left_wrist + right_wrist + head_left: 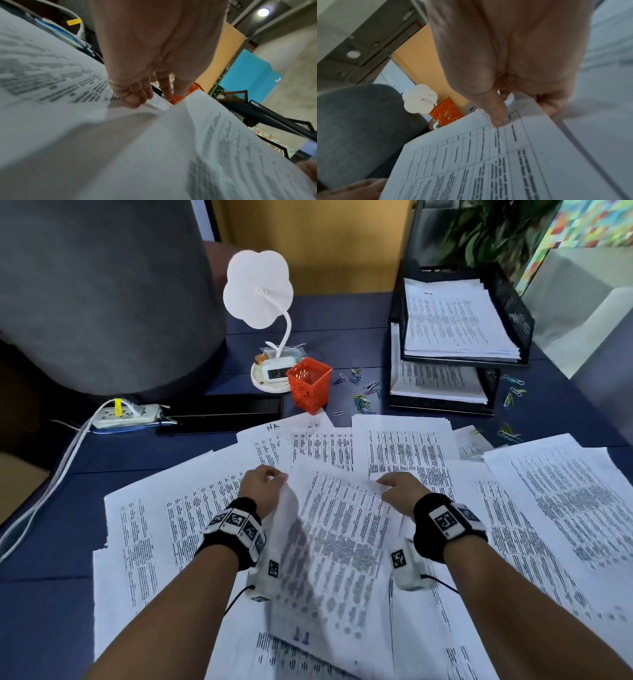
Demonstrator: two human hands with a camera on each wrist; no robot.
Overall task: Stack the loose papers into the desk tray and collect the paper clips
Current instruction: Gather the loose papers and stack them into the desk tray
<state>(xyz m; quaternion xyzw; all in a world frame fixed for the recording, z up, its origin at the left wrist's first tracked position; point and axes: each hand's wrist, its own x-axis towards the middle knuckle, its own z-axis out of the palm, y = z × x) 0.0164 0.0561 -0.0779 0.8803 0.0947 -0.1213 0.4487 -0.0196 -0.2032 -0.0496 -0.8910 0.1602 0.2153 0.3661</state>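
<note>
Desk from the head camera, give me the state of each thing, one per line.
Left hand: pinches the lifted sheet's far left corner.
Right hand: pinches its far right corner.
Lifted printed paper sheet: raised, bowed.
Loose white printed papers: spread, overlapping.
Black mesh two-tier desk tray: both tiers hold stacks.
Coloured paper clips: scattered.
Orange perforated plastic cup: upright.

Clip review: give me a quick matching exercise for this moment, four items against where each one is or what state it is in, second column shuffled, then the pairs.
Items:
1. held sheet
2. orange pen holder
3. paper clips
4. black desk tray

Places or states:
A. loose on the blue desk, uncollected
B. pinched at its far corners by left hand and right hand
C. two tiers, each holding papers
D. upright beside the white lamp

Pairs: 1-B, 2-D, 3-A, 4-C
</note>
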